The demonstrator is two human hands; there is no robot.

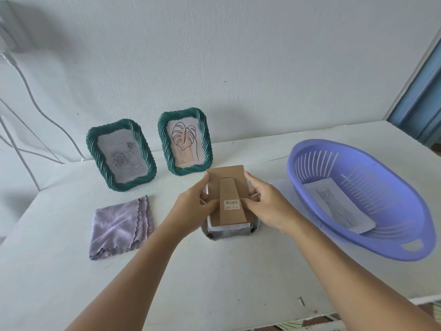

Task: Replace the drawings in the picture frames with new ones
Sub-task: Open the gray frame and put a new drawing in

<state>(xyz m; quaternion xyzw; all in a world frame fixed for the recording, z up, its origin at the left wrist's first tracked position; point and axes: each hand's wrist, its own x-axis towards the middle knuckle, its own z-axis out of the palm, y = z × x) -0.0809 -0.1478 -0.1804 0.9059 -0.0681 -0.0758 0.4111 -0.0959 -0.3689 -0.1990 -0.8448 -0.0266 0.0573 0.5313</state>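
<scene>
At table centre | both hands' grip: left hand [191,206], right hand [265,204] pinching backing board [229,187]

We see a barcode sticker [231,204] on the brown backing board [226,185], between our thumbs. Its print is too small to read.

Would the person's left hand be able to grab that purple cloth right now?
Probably yes. The purple cloth lies uncovered on the table just left of the left hand, with nothing between them. But that hand's fingers now hold the brown backing board, so it must let go first.
</scene>
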